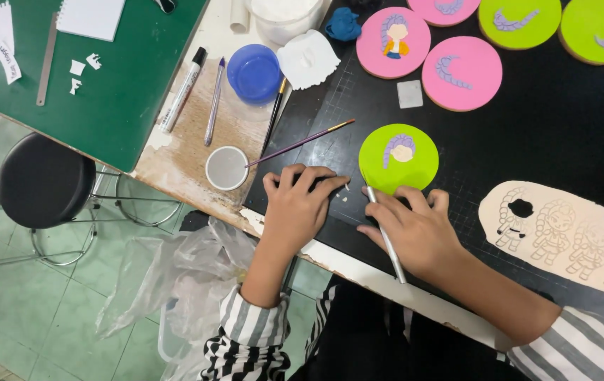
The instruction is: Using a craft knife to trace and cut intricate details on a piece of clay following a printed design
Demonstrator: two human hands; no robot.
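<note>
A lime-green round disc (398, 156) lies on the black cutting mat (556, 134) near the table's (189, 152) front edge, carrying a small clay face with a purple braid. The right hand (415, 229) rests just below it, fingers (397, 197) curled together around a thin silver tool (385, 235) whose tip touches the disc's lower left rim. Just beside it, the left hand (300, 204) lies palm down on the mat, its fingers (319, 178) bent and close together over a small dark thing I cannot make out; a few pale crumbs sit by the fingertips. A purple-handled brush (302, 142) slants from the mat's edge down to a small round grey-white lid (227, 168) on the worn wood, well clear of both hands. Behind that stand a blue bowl (255, 73), a marker (183, 89), a pen (214, 101) and a crumpled white tissue (308, 60). Further back on the mat lie two pink discs (393, 42) (461, 73) and more green ones (519, 22), each with purple clay, plus a blue lump (343, 23). To the right lies a pale rolled slab (563, 236) impressed with little figures. A green board (118, 92) with paper scraps and a ruler (47, 58) covers the table's left end; a black stool (44, 180) stands on the tiled floor and a clear plastic bag (175, 282) hangs by the striped sleeve.
</note>
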